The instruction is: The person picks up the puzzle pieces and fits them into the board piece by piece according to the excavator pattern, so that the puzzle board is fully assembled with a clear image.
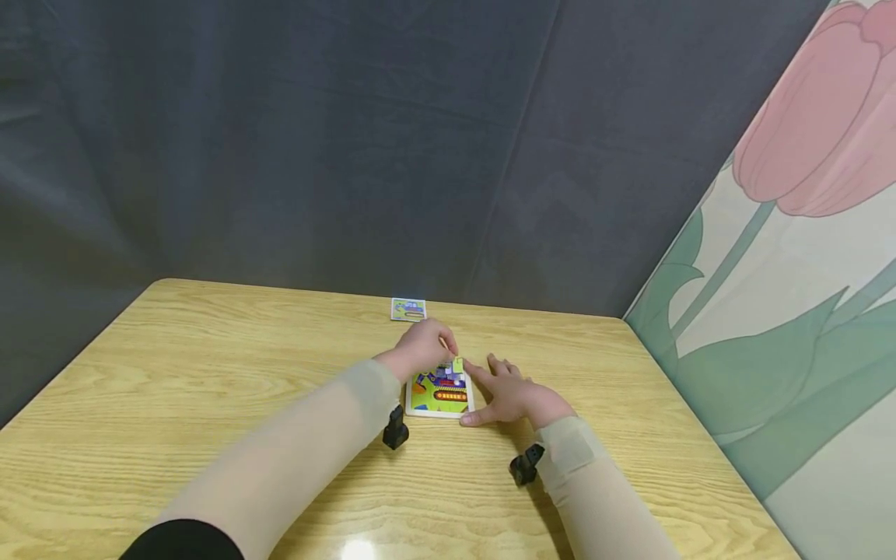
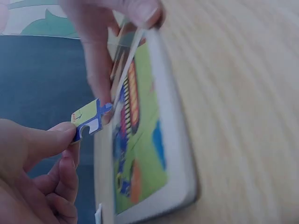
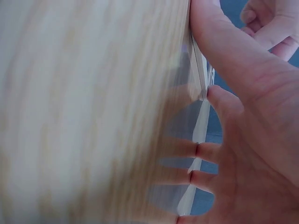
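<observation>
In front of me is a pale wood-grain worktop (image 1: 210, 373) with rounded corners. A white-framed puzzle board (image 1: 439, 394) lies flat near its middle, and a small picture card (image 1: 408, 309) lies at the far edge, well apart from the board.

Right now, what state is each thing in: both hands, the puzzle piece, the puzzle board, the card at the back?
left hand: grip pinching a puzzle piece over the board's far edge
right hand: fingers straight, resting against the board's right side
puzzle piece: held off the board, not fitted
puzzle board: flat on the table
small card: flat, apart, untouched
</observation>
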Demonstrator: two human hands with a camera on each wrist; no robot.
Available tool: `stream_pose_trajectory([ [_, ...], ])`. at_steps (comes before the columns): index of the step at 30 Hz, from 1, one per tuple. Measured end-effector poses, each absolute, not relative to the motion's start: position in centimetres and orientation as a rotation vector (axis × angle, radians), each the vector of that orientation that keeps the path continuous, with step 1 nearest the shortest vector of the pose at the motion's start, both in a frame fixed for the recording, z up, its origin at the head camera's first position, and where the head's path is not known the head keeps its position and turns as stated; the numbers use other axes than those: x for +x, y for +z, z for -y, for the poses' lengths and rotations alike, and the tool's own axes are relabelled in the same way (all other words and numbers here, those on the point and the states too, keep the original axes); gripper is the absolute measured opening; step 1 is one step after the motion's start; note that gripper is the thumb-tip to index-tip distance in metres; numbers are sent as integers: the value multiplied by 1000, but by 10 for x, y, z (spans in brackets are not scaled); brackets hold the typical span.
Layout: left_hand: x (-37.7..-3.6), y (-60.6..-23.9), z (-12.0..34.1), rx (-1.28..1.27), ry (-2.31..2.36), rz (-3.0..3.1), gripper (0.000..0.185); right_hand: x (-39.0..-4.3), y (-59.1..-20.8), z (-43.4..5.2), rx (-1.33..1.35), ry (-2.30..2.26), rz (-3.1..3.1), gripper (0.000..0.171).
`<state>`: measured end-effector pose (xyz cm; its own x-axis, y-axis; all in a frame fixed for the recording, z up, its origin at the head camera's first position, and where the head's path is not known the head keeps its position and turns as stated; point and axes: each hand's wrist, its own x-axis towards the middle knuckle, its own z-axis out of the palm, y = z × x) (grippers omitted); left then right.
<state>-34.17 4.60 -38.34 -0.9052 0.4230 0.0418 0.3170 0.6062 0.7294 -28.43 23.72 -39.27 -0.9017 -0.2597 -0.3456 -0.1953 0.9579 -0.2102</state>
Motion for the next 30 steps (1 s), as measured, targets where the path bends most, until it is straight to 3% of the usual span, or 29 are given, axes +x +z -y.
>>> stream_pose_trajectory([
  [30,-339,-398,-62,634,994,-2741,9,-284,-391,-238,-330,-271,-2723,103],
])
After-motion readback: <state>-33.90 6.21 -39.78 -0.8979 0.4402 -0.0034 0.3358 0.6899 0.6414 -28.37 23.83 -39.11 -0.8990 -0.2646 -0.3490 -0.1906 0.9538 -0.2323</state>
